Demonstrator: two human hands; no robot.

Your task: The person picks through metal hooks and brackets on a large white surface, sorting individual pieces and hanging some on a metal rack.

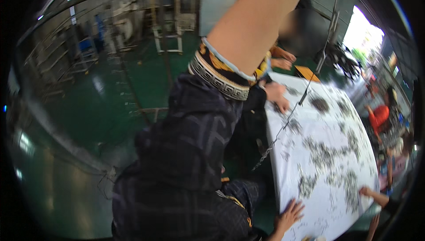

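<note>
My left forearm (252, 28), in a dark sleeve with a patterned cuff (221, 75), is raised across the view toward the top edge. The hand itself lies beyond the picture. Low in the view, my right hand (290, 215) rests on the white-covered table (305, 130), its fingers spread and holding nothing I can see. Beyond its fingertips, many small dark-and-silvery pieces (323, 152) are scattered in clusters over the white surface. They are too small to name.
A co-worker's hand (276, 96) touches the table's far left side, and another person's hand (367, 191) reaches its right edge. A chain (279, 139) hangs in front of the table. Metal racks (166, 15) stand far back on the green floor (97, 104).
</note>
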